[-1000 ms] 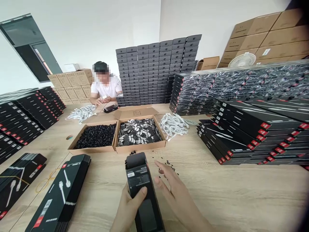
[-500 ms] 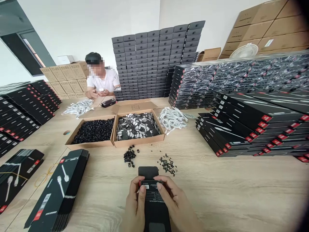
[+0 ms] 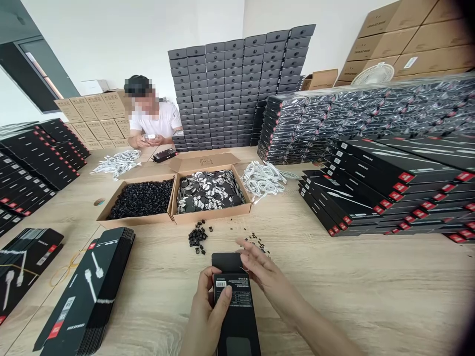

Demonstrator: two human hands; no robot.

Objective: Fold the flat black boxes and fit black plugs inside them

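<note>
A black printed retail box (image 3: 233, 301) lies lengthwise on the wooden table (image 3: 334, 291), with a barcode label near its top and its dark flap (image 3: 226, 262) opened out away from me. My left hand (image 3: 208, 309) is shut on the box's left side, thumb across its face. My right hand (image 3: 260, 264) is open, with its fingers spread just above the flap and holding nothing. Beyond it lie small black pieces (image 3: 256, 242), thinly scattered. A small heap of the same pieces (image 3: 196, 239) sits left of them.
Two open cardboard trays hold black pieces (image 3: 141, 200) and black-and-white discs (image 3: 208, 192). White cable bundles (image 3: 263, 180) lie beside them. Flat black box stacks (image 3: 89, 291) stand at left, more (image 3: 371, 198) at right. A co-worker (image 3: 150, 111) sits across the table.
The box has gone from tilted in the air to lying level on the table. My right hand has let go of it and lifted away to the upper right.
</note>
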